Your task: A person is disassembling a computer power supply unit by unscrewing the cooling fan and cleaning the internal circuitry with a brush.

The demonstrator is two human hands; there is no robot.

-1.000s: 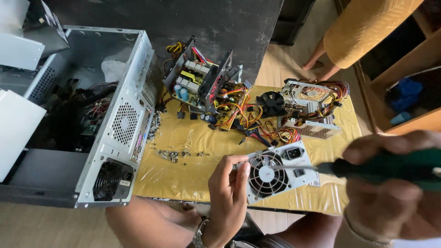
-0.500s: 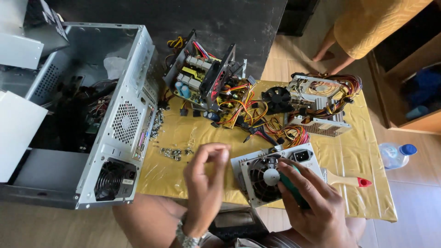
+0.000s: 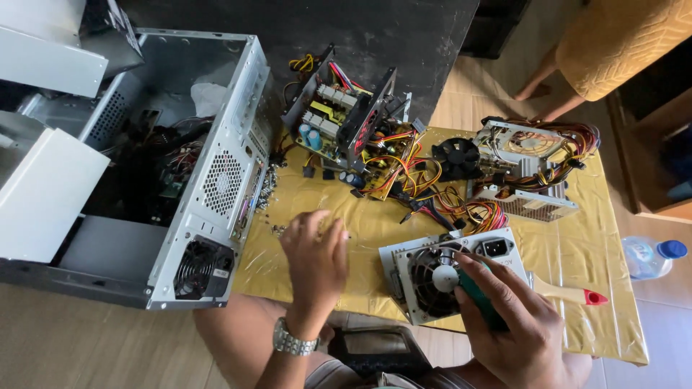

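My right hand [image 3: 513, 324] grips a green-handled screwdriver [image 3: 476, 297] over the fan grille of a grey power supply unit [image 3: 461, 272] lying on a yellow cloth [image 3: 577, 252]. My left hand [image 3: 316, 261] hovers over the cloth to the left of that unit, fingers curled together near several small loose screws [image 3: 277, 230]. I cannot make out anything between its fingers. A metal watch sits on my left wrist.
An open grey computer case [image 3: 209, 187] stands at the left. Opened power supply boards [image 3: 339, 122] with coloured wires, a black fan [image 3: 459, 157] and another opened unit [image 3: 526, 166] lie at the back. A brush with a red tip [image 3: 569, 294], a water bottle [image 3: 649, 257], another person's legs [image 3: 548, 94].
My right hand brought the screwdriver down from the right onto the power supply's fan grille. My left hand left that unit and moved left toward the loose screws.
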